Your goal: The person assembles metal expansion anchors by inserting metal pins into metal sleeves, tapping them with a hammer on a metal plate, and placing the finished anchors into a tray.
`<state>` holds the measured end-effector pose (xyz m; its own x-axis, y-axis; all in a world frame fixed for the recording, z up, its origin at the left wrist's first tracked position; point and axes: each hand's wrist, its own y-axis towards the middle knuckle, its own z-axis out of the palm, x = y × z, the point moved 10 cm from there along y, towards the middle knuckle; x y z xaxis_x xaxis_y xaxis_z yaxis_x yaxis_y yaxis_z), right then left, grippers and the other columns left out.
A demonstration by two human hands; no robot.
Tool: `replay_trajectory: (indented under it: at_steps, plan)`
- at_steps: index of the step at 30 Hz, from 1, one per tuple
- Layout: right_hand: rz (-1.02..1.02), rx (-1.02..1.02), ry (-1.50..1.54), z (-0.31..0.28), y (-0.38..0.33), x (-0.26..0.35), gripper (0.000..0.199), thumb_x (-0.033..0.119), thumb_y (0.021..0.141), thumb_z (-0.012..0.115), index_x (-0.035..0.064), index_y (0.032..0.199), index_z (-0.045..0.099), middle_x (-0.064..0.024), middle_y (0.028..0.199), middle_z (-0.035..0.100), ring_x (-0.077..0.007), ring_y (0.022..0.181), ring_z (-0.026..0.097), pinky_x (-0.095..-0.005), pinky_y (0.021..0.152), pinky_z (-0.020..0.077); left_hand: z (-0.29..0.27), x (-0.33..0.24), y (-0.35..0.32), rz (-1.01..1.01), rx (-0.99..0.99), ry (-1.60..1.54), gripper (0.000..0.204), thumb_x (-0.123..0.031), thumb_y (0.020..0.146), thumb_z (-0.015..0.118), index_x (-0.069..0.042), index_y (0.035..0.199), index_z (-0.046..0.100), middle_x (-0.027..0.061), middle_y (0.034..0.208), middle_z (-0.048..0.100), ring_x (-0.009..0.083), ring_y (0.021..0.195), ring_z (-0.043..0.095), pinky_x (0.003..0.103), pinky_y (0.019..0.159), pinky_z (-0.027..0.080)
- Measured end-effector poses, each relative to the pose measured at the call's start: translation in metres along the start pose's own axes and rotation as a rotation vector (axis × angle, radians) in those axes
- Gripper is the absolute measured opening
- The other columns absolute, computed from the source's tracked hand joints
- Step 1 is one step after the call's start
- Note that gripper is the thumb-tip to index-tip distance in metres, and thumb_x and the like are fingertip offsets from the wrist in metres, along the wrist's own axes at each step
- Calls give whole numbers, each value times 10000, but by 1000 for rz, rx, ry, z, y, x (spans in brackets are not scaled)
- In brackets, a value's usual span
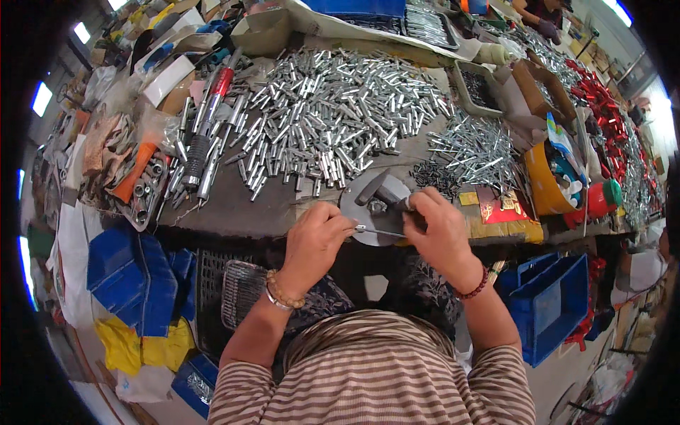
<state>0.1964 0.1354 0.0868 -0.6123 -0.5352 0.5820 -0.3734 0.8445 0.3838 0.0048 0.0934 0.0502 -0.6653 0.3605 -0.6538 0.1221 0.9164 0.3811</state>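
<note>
My left hand [313, 237] is closed, its thumb and fingertips pinching a small silver metal piece with a thin rod [381, 231] stretching to the right from it. The rod's far end comes close to the thumb of my right hand [443, 230]. Curled fingers of that hand meet the dark handle of a small hammer [381, 188]; most of the handle is hidden by them. The hammer's head is over a round grey metal disc [350, 205] at the bench's front edge. A small metal part under the head is only partly visible.
Behind the disc spreads a big heap of silver metal tubes [333, 106]. Thin metal pins [474, 149] are piled to the right, near a yellow container [545, 177]. A long tool with a red section [212, 106] lies left. Blue bins [549, 304] flank my lap. Another person [542, 18] is at far right.
</note>
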Motion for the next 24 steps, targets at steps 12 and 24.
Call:
replay_trajectory:
  at_steps: [12, 24]
  plan:
    - [164, -32, 458, 44, -7, 8, 266, -38, 812, 736, 1, 1061, 652, -147, 927, 683, -332, 809, 680, -378, 702, 542, 0, 0, -3, 36, -35, 46, 112, -123, 867, 794, -97, 974, 772, 79, 967, 644, 294, 879, 668, 409, 751, 540]
    - [79, -92, 240, 54, -14, 9, 293, -33, 791, 788, 37, 1040, 650, -117, 930, 680, -355, 937, 613, -444, 826, 479, -2, 1, -3, 34, -58, 13, 119, -112, 847, 796, -83, 950, 741, 63, 947, 637, 289, 922, 659, 422, 793, 543]
